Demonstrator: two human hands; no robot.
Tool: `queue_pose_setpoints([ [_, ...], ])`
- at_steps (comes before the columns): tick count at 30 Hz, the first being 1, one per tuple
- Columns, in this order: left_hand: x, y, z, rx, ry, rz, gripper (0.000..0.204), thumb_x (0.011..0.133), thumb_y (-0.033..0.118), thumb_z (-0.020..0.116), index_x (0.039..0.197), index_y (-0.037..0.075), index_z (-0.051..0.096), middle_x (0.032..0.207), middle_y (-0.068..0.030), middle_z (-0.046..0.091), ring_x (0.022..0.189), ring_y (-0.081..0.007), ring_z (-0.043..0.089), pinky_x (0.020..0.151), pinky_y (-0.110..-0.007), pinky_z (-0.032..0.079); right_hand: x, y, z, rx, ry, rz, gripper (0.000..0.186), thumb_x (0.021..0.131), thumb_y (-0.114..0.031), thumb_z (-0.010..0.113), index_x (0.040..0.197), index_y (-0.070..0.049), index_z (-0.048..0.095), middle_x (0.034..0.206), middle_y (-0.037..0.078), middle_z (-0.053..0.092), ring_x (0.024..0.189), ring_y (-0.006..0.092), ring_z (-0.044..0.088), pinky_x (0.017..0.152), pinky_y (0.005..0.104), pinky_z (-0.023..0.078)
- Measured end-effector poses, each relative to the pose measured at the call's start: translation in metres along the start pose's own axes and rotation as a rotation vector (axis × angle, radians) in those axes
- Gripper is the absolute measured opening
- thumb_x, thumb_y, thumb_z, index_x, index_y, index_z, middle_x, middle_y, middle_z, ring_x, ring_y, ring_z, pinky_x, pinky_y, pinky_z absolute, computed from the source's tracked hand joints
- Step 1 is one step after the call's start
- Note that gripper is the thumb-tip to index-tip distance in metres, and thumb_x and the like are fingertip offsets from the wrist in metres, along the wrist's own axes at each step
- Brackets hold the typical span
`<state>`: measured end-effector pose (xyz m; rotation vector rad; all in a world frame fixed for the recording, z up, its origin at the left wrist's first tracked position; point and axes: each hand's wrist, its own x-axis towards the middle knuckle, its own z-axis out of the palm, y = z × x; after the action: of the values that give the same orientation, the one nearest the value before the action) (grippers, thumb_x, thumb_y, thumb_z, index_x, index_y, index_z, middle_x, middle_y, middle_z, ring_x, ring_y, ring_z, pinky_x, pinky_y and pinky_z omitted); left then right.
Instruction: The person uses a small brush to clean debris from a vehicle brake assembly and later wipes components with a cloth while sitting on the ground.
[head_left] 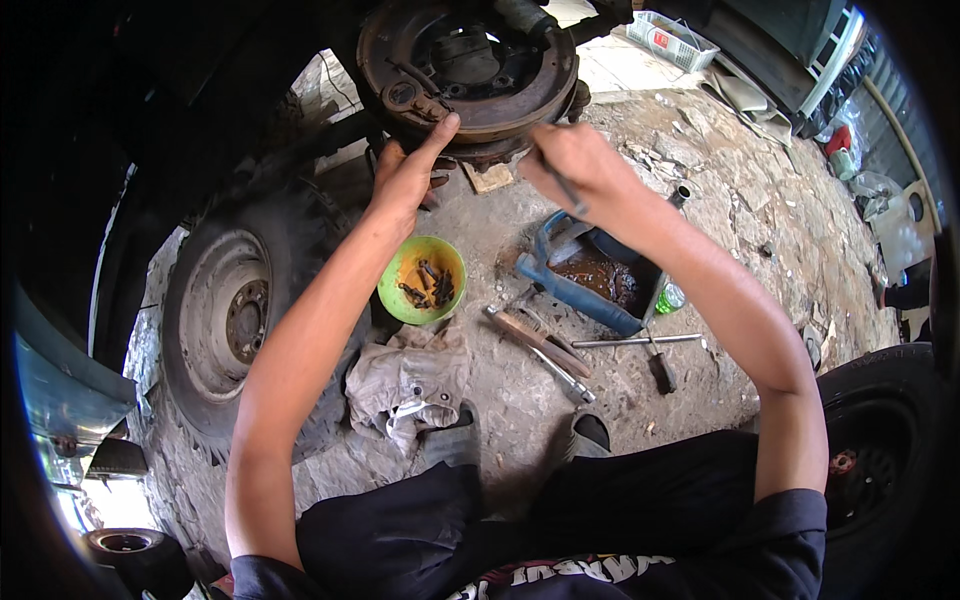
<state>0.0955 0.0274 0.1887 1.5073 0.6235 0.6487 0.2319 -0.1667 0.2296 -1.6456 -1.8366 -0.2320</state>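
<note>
A round, rusty brake assembly hangs at the top centre, with curved brake shoes around a hub. My left hand grips its lower left edge, thumb up on the rim and fingers partly hidden underneath. Closed in a fist at the lower right edge, my right hand holds a slim dark rod-like tool. The far end of that tool is hidden by the hand. Below my left hand stands a green bowl holding several dark bolts.
A cut blue container with brown liquid stands right of centre. Near my feet lie a wooden-handled brush, a socket wrench, a metal bar and a cloth. A wheel stands left, a tyre right.
</note>
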Motion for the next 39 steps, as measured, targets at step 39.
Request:
queue_pose_setpoints([
  [39,0.0,-0.001,0.011,0.0,0.044,0.107,0.074,0.072,0.062,0.08,0.108,0.001,0.06,0.092,-0.0061,0.065,0.072,-0.0103,0.058,0.053,-0.022,0.043,-0.006,0.027,-0.012,-0.231,-0.032,0.053,0.026,0.087,-0.011,0.065,0.086,0.011,0.051,0.062,0.021,0.057,0.062,0.0358,0.065,0.054,0.0426,0.052],
])
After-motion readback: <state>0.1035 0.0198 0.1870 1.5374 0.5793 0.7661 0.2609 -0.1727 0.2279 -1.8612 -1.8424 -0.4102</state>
